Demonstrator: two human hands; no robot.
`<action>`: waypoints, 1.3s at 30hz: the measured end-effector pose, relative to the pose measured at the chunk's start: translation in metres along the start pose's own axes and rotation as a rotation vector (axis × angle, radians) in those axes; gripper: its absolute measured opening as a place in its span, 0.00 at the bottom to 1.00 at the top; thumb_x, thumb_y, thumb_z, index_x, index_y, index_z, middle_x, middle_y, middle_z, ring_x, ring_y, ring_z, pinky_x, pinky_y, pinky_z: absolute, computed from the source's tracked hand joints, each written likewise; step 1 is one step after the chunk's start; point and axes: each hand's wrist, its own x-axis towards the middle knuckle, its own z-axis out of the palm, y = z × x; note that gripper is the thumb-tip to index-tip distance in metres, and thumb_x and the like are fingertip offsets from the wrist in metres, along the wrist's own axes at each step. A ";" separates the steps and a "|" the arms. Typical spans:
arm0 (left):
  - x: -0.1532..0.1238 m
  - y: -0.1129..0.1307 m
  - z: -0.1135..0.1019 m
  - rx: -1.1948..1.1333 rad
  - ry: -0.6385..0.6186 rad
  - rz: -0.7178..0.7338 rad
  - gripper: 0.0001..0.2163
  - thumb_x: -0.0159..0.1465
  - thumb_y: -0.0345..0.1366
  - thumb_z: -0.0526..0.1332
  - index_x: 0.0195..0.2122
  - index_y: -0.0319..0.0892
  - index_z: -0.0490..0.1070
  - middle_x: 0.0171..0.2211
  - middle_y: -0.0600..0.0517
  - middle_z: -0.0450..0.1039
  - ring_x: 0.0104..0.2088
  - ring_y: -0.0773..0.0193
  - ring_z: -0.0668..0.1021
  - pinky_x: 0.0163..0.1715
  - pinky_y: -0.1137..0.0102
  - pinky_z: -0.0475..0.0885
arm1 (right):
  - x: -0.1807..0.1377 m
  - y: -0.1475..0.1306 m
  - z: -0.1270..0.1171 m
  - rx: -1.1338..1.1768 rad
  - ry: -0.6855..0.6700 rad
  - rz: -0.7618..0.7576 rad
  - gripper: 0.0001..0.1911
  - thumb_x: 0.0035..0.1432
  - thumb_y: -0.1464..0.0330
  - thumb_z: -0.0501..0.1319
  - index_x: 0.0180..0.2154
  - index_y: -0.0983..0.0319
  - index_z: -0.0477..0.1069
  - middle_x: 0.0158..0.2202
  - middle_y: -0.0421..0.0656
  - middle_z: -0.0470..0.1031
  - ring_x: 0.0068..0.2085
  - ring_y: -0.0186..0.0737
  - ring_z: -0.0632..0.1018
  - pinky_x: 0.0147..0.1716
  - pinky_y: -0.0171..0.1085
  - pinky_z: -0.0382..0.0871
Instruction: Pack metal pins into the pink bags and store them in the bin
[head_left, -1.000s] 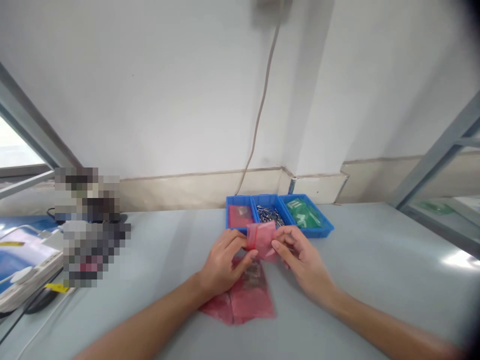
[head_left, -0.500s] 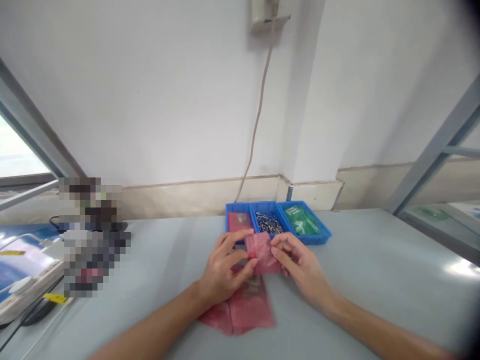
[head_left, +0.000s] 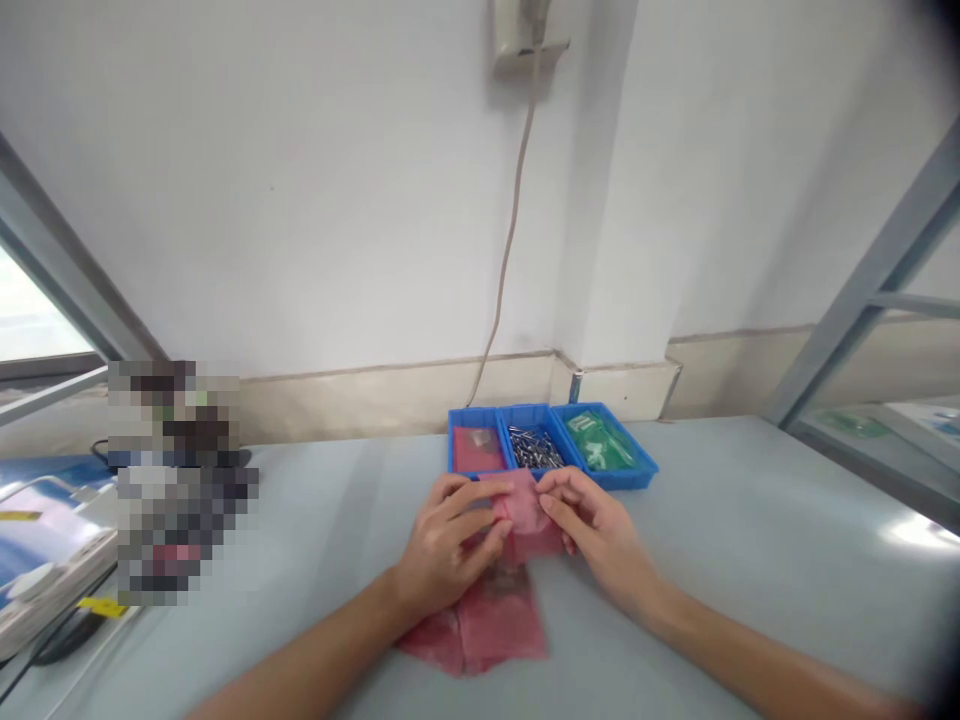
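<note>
Pink bags point(head_left: 480, 628) lie flat near the surface's point(head_left: 750, 560) front edge. Left hand point(head_left: 444, 545) and right hand point(head_left: 596, 530) both pinch one small pink bag point(head_left: 527, 515) just above them. Blue trays point(head_left: 551, 452) sit at the back edge.

Your thin translucent pink plastic bag point(head_left: 525, 515), glossy blue plastic trays point(head_left: 551, 455), shiny metal pins point(head_left: 534, 448), smooth pale-grey tabletop point(head_left: 750, 560)

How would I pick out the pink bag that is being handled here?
On the grey table, find the three blue trays by the wall. Just in front of them, the left hand and right hand pinch a small pink bag. Unlike the larger pink bags lying flat nearer the person, it is gripped from both sides.
</note>
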 end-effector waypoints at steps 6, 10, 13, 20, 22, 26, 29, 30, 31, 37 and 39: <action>-0.004 -0.002 -0.001 -0.055 -0.067 -0.056 0.08 0.75 0.28 0.59 0.44 0.42 0.79 0.53 0.47 0.81 0.50 0.59 0.79 0.52 0.61 0.74 | -0.001 -0.005 0.001 -0.034 0.035 -0.022 0.18 0.70 0.49 0.62 0.40 0.57 0.75 0.33 0.38 0.70 0.31 0.37 0.68 0.30 0.36 0.63; -0.009 -0.005 0.002 -0.033 -0.081 -0.038 0.16 0.75 0.29 0.59 0.62 0.44 0.74 0.50 0.47 0.82 0.48 0.58 0.79 0.51 0.61 0.75 | -0.002 -0.006 0.004 0.038 0.040 0.014 0.20 0.71 0.48 0.60 0.41 0.58 0.75 0.32 0.38 0.70 0.26 0.34 0.66 0.25 0.36 0.60; -0.012 -0.008 0.004 -0.028 -0.072 -0.047 0.20 0.73 0.27 0.59 0.65 0.45 0.71 0.50 0.47 0.81 0.49 0.57 0.78 0.52 0.60 0.76 | -0.002 -0.007 0.005 0.077 0.048 0.005 0.20 0.70 0.49 0.61 0.41 0.59 0.75 0.31 0.38 0.69 0.25 0.33 0.66 0.24 0.36 0.59; -0.014 -0.014 0.009 -0.012 -0.059 -0.047 0.26 0.73 0.21 0.54 0.69 0.47 0.68 0.53 0.45 0.78 0.54 0.56 0.75 0.56 0.58 0.76 | -0.002 0.000 0.001 -0.020 0.050 -0.005 0.17 0.73 0.50 0.58 0.44 0.57 0.72 0.23 0.33 0.62 0.25 0.36 0.65 0.27 0.36 0.59; -0.013 -0.014 0.009 -0.011 -0.049 -0.051 0.25 0.74 0.21 0.53 0.70 0.47 0.66 0.54 0.45 0.77 0.54 0.57 0.75 0.57 0.59 0.75 | -0.003 0.002 0.001 -0.049 0.058 -0.027 0.16 0.73 0.51 0.59 0.43 0.56 0.71 0.25 0.34 0.63 0.26 0.36 0.65 0.27 0.36 0.60; -0.012 -0.015 0.007 -0.022 -0.039 -0.054 0.24 0.74 0.20 0.53 0.67 0.45 0.68 0.53 0.45 0.77 0.53 0.58 0.75 0.56 0.60 0.75 | -0.004 0.000 0.002 -0.074 0.049 -0.026 0.15 0.73 0.51 0.59 0.42 0.56 0.70 0.26 0.33 0.63 0.25 0.36 0.65 0.26 0.36 0.59; -0.013 -0.014 0.007 -0.029 -0.028 -0.048 0.23 0.73 0.19 0.53 0.64 0.45 0.71 0.50 0.46 0.78 0.51 0.57 0.74 0.55 0.59 0.74 | -0.004 -0.003 0.003 -0.062 0.034 -0.012 0.15 0.72 0.52 0.60 0.44 0.56 0.69 0.25 0.33 0.63 0.25 0.35 0.66 0.26 0.35 0.60; -0.013 -0.014 0.008 -0.029 -0.020 -0.049 0.22 0.73 0.19 0.53 0.63 0.45 0.72 0.49 0.47 0.78 0.51 0.57 0.74 0.55 0.59 0.74 | -0.004 -0.003 0.003 -0.045 0.029 -0.018 0.14 0.72 0.52 0.60 0.44 0.56 0.68 0.26 0.33 0.64 0.25 0.35 0.66 0.26 0.35 0.60; -0.013 -0.014 0.008 -0.029 -0.012 -0.050 0.22 0.72 0.19 0.54 0.62 0.45 0.72 0.48 0.47 0.79 0.50 0.57 0.74 0.54 0.59 0.74 | -0.004 -0.003 0.003 -0.023 0.021 -0.025 0.14 0.72 0.52 0.61 0.45 0.56 0.68 0.27 0.33 0.65 0.25 0.35 0.67 0.27 0.35 0.61; -0.007 -0.012 0.006 -0.011 0.014 -0.033 0.17 0.71 0.20 0.58 0.56 0.44 0.76 0.45 0.47 0.79 0.49 0.57 0.75 0.52 0.60 0.74 | -0.004 -0.001 0.003 0.110 -0.011 -0.062 0.13 0.72 0.55 0.62 0.44 0.54 0.63 0.27 0.33 0.69 0.25 0.34 0.67 0.26 0.35 0.62; -0.006 -0.012 0.005 -0.006 0.021 -0.033 0.17 0.71 0.20 0.59 0.55 0.44 0.76 0.45 0.47 0.79 0.49 0.57 0.76 0.52 0.60 0.73 | -0.004 -0.002 0.004 0.110 -0.014 -0.075 0.11 0.73 0.56 0.60 0.44 0.54 0.62 0.27 0.33 0.69 0.25 0.34 0.67 0.26 0.35 0.62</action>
